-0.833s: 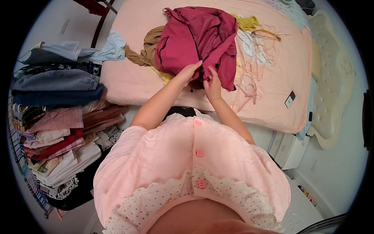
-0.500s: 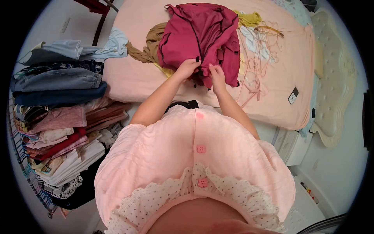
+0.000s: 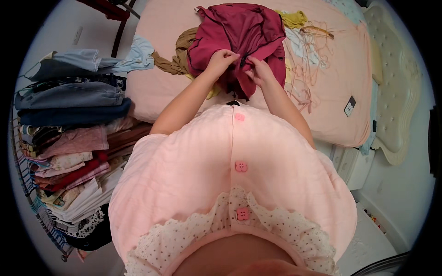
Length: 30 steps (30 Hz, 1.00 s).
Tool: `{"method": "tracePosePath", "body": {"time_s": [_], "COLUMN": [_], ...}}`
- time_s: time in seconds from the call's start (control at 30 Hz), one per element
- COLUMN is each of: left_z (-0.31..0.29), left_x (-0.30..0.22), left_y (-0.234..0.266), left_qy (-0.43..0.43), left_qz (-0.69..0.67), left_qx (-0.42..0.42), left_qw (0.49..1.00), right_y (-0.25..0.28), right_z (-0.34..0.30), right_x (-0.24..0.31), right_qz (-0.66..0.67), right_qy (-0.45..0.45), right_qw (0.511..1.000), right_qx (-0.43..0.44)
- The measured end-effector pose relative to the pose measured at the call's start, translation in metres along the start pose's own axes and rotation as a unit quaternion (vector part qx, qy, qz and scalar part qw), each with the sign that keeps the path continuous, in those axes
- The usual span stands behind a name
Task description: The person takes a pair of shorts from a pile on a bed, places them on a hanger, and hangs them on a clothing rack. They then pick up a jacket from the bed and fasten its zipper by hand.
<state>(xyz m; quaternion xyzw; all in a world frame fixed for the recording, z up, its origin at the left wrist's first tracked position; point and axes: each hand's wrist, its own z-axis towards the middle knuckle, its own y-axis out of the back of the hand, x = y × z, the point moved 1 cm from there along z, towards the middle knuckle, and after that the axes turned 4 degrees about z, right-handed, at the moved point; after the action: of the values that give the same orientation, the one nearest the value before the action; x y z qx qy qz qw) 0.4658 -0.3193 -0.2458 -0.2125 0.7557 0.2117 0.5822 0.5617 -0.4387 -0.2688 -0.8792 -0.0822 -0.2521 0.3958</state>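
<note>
A dark pink jacket (image 3: 246,27) with black zip edging lies crumpled near the middle of the bed (image 3: 161,99). My left hand (image 3: 222,63) is closed in a pinch on the jacket's front edge. Just to its right, my right hand (image 3: 260,71) has its fingers bent around the other side of the front, by the dark zip. Between the two hands the cloth gathers in folds, and its lower end hangs toward me. The exact spots under the fingertips are partly hidden.
Brown trousers (image 3: 177,57), a yellow garment (image 3: 293,19), a white cloth (image 3: 304,48) and tangled peach straps (image 3: 301,87) surround the jacket. A small dark rectangular thing (image 3: 350,106) lies at right. Beside the bed, a rack (image 3: 27,193) carries several hanging clothes. The headboard (image 3: 396,92) stands at right.
Both hands have moved up and farther from me along the jacket's front. The right side of the jacket is bunched differently, and its front edges are drawn together.
</note>
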Motion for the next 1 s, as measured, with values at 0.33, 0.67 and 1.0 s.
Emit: {"method": "tracePosePath", "body": {"time_s": [0.33, 0.67, 1.0], "left_z": [0.007, 0.006, 0.011], "left_x": [0.004, 0.012, 0.023], "left_y": [0.019, 0.029, 0.027], "left_qy": [-0.048, 0.048, -0.057], "left_qz": [0.239, 0.027, 0.155], "left_qx": [0.072, 0.091, 0.056], "left_qw": [0.967, 0.994, 0.985], "right_y": [-0.019, -0.031, -0.026], "right_z": [0.019, 0.014, 0.015], "right_x": [-0.005, -0.011, -0.012], "right_qz": [-0.175, -0.074, -0.006], "right_qy": [0.155, 0.151, 0.116], "right_qw": [0.971, 0.984, 0.992], "right_qx": [-0.052, -0.062, -0.041]}}
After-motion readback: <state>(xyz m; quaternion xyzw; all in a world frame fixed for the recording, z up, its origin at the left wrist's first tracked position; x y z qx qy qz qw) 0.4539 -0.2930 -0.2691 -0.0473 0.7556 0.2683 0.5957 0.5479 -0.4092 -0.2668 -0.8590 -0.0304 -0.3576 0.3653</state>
